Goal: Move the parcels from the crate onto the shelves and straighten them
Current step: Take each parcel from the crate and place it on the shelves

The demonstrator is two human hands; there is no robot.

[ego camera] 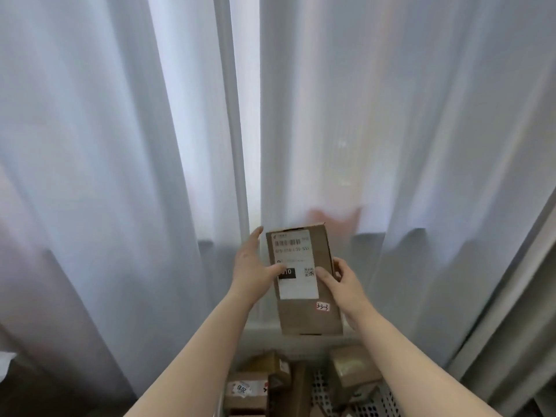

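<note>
Tall brown cardboard parcel [304, 314] w/ white shipping label [296, 257] is held upright mid-scene, above the crate, in front of sheer white curtains [120, 145]. R hand [346, 284] grips its right edge, thumb on front, fingers curled round the side. L hand [251, 266] at left edge: fingers straight, together, thumb on label. Near, below: grey perforated crate [376, 401] w/ more brown cardboard parcels [246, 389] inside.

sheer white curtains [120, 145] in long folds, daylight glowing through the middle gap
</note>
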